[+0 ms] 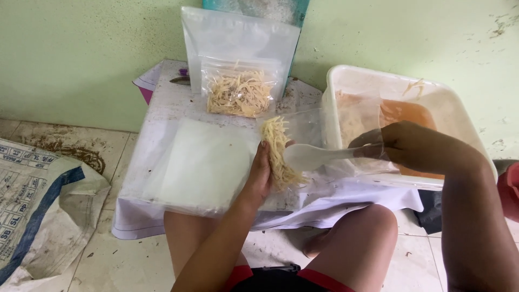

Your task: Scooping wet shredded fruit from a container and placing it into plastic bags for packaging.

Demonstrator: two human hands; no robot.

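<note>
Pale yellow strips (279, 154) are sitting in the left hand (260, 172), whose grip is curling loosely around them and a clear bag (303, 127). The right hand (397, 143) is pinching a white spoon (309, 157) tight, its bowl touching the strips. Strips might be tumbling onto the worktop (167, 103) if the bag mouth is sagging.

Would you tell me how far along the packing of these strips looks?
Done: one filled pouch stands by the wall. In hand: the left hand holds strips at an open bag; the right hand holds a white spoon. Left: empty bags, tub contents.
</note>
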